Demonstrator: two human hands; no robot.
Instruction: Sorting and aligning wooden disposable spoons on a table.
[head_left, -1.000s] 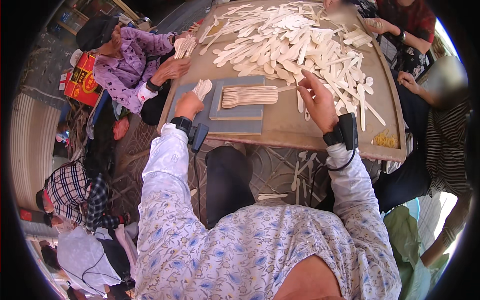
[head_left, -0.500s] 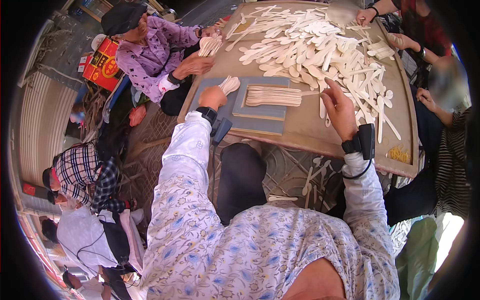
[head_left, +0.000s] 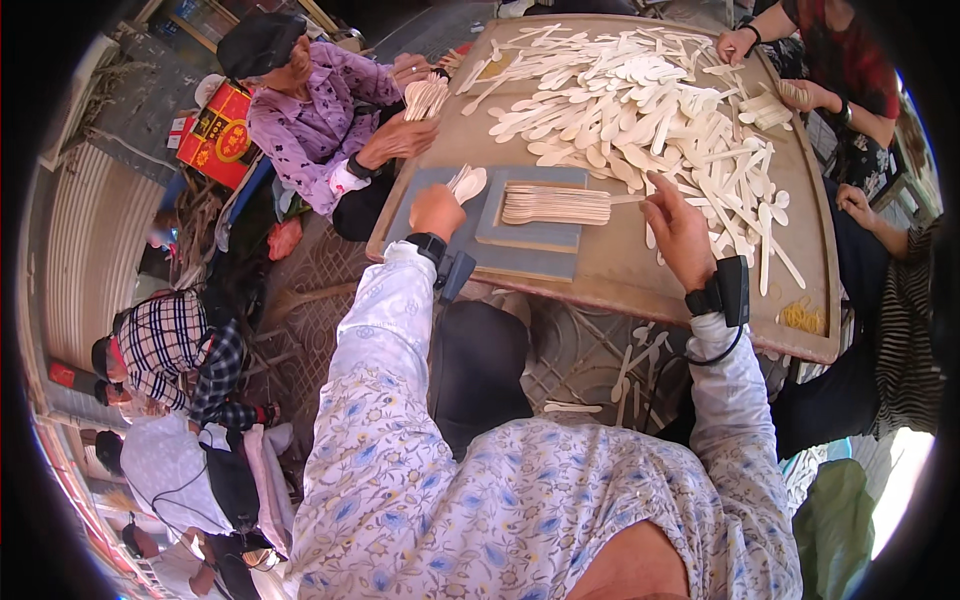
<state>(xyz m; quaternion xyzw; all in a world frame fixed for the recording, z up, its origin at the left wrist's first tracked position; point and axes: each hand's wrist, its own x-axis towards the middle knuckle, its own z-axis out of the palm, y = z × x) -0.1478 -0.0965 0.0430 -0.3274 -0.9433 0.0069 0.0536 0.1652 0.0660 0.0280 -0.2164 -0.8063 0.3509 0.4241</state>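
Brown wooden table [head_left: 600,265] carries a pale heap of flat wooden spoons [head_left: 650,95]; since a second ago the right hand [head_left: 678,232] has slid from that heap to the aligned spoon stack [head_left: 556,204] on the grey-blue board [head_left: 525,235], fingers loose, while the left hand [head_left: 437,210] stays clamped on a few spoons [head_left: 466,182], so sorting continues

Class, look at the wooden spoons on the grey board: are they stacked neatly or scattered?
Stacked neatly. The wooden spoons lie side by side, lined up, on the grey board, unlike the loose pile spread over the table.
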